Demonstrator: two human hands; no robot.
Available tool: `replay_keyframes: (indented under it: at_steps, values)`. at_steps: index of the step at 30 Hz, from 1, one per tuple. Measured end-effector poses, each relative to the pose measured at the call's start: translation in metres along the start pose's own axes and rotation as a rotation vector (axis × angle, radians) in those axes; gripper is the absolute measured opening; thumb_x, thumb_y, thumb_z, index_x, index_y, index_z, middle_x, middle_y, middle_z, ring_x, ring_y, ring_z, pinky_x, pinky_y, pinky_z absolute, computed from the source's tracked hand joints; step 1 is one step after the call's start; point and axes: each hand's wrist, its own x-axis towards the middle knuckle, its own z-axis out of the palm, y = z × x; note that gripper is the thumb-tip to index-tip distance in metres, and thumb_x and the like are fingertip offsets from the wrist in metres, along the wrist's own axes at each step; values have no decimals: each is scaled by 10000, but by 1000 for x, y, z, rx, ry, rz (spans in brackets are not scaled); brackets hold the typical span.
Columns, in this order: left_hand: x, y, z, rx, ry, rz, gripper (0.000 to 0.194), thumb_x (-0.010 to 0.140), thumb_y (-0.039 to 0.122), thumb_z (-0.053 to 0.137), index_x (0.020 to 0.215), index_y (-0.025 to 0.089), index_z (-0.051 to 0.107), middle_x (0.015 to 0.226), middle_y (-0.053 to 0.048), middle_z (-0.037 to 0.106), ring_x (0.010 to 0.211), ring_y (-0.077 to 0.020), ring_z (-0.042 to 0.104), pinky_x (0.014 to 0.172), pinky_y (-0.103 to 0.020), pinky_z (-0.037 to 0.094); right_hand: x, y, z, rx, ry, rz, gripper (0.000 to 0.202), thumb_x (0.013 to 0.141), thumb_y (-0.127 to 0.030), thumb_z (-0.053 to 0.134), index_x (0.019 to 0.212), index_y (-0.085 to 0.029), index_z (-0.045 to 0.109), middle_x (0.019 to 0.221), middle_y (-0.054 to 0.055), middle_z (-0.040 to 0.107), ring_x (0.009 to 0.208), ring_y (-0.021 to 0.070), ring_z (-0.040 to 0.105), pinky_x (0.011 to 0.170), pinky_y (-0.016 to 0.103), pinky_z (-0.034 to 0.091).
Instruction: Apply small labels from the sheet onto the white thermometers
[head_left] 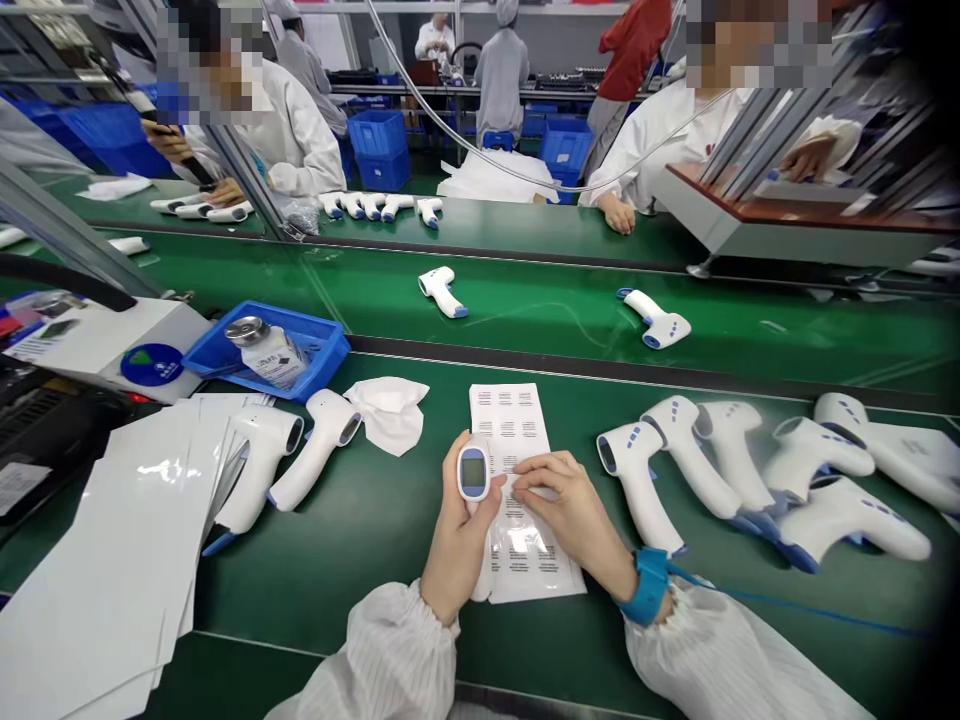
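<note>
My left hand (pixel 459 535) is wrapped around a white forehead thermometer (pixel 473 472), whose small grey screen faces me. Under both hands lies a sheet of printed labels (pixel 517 420), flat on the green bench. Bent over the middle of that sheet, my right hand (pixel 559 495) has its thumb and fingertips drawn together at the labels; whether a label is pinched between them is too small to see. A blue wrist strap (pixel 645 587) with a cord circles the right wrist. More thermometers (pixel 641 480) lie to the right, and two others, including this thermometer (pixel 319 450), to the left.
A stack of white sheets (pixel 112 560) covers the left side. Behind it stand a blue tray (pixel 330 350) with a bottle (pixel 270 350) and a crumpled tissue (pixel 390 412). Beyond runs a green conveyor belt (pixel 525 300) carrying two thermometers. Co-workers sit across it.
</note>
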Motion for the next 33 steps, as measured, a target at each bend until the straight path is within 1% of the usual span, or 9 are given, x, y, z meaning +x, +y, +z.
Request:
replay_keyframes:
  at_steps: [4, 6, 9, 11, 14, 16, 22, 27, 33]
  values:
    - [2, 0, 1, 41, 0, 21, 617, 912, 391, 580, 1441, 410, 263, 1477, -11, 443, 1325, -252, 459, 1044, -371, 433, -4, -18, -10, 30, -107, -79, 169, 774, -57, 646, 711, -210, 611, 929, 34, 664, 974, 245, 578, 882, 449, 449]
    - [2, 0, 3, 63, -4, 58, 585, 919, 370, 573, 1428, 409, 287, 1468, 3, 451, 1320, -230, 462, 1046, -344, 430, -11, -31, -21, 175, -276, -128, 187, 759, -30, 629, 725, -212, 598, 883, 13, 649, 896, 201, 605, 831, 375, 480]
    - [3, -2, 7, 57, -53, 102, 580, 918, 333, 580, 1423, 395, 300, 1484, 4, 431, 1289, -216, 493, 1024, -323, 455, -18, -47, -38, 447, -466, -45, 160, 778, -74, 633, 723, -219, 591, 882, 0, 631, 793, 151, 621, 690, 272, 508]
    - [2, -6, 10, 42, -85, 115, 593, 912, 338, 588, 1430, 375, 302, 1510, -9, 401, 1311, -228, 474, 1037, -329, 453, -16, -53, -45, 476, -377, 16, 137, 803, -120, 633, 720, -223, 595, 945, 14, 621, 865, 162, 621, 734, 279, 510]
    - [1, -14, 13, 38, -116, 53, 663, 899, 390, 591, 1464, 372, 245, 1528, -55, 375, 1253, -292, 534, 966, -407, 517, -4, -52, -47, 346, -143, 15, 100, 818, -163, 639, 748, -231, 620, 1076, 31, 598, 1064, 199, 575, 939, 351, 446]
    - [1, -17, 14, 49, -122, 13, 698, 893, 383, 593, 1478, 381, 213, 1531, -74, 365, 1205, -321, 572, 913, -450, 546, 6, -48, -44, 309, -84, 12, 91, 814, -166, 646, 759, -236, 628, 1120, 27, 601, 1106, 203, 563, 989, 372, 412]
    - [3, -16, 15, 114, -98, 99, 642, 910, 237, 554, 1473, 344, 264, 1575, -17, 295, 1434, -254, 304, 1161, -424, 324, 22, -45, -39, 368, -56, 30, 109, 800, -144, 640, 742, -235, 626, 1087, 8, 659, 1059, 182, 609, 976, 351, 433]
    - [3, -16, 16, 142, -96, 92, 688, 888, 161, 525, 1485, 354, 243, 1576, -8, 293, 1429, -273, 312, 1154, -472, 337, 26, -48, -40, 370, -41, 28, 116, 791, -134, 634, 736, -235, 617, 1013, 1, 685, 1015, 177, 631, 963, 341, 443]
    - [3, -16, 16, 190, -73, 93, 685, 868, 175, 538, 1480, 338, 275, 1542, -35, 352, 1338, -288, 444, 1050, -455, 462, 30, -48, -41, 365, -49, 42, 121, 784, -131, 639, 723, -232, 612, 992, -1, 698, 988, 177, 643, 938, 335, 457]
